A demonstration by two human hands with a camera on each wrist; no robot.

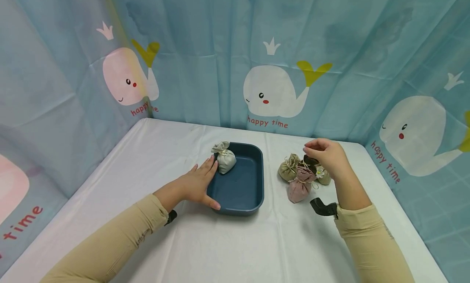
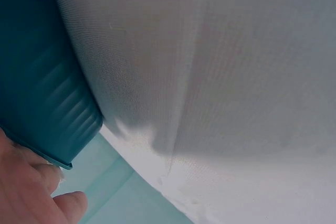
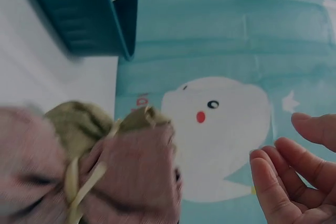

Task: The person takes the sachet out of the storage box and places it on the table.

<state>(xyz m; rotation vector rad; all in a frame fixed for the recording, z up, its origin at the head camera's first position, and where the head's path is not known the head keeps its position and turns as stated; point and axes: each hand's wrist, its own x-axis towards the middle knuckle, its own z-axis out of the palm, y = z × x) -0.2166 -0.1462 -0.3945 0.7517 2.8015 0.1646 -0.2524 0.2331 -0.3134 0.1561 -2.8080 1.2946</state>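
My left hand (image 1: 196, 185) rests with fingers spread along the left side of a dark blue rectangular tray (image 1: 258, 181), its thumb at the near corner. In the left wrist view, fingers (image 2: 44, 179) touch the tray's rim. Inside the tray's far left corner leans a pale grey-green drawstring pouch (image 1: 225, 160). My right hand (image 1: 328, 154) hovers over a cluster of pouches, fingers loosely bent and holding nothing. The cluster has a pink pouch (image 1: 299, 189) in front, an olive pouch (image 1: 288, 170) to the left, a dark brown piece (image 1: 310, 159) and a partly hidden olive pouch (image 1: 324, 177).
A white cloth (image 1: 220, 250) covers the table. Blue curtains with whale prints (image 1: 271, 91) enclose the back and sides. Black wrist-mounted pieces (image 1: 324, 207) stick out by the sleeve cuffs. A white flower (image 1: 320, 172) shows among the pouches.
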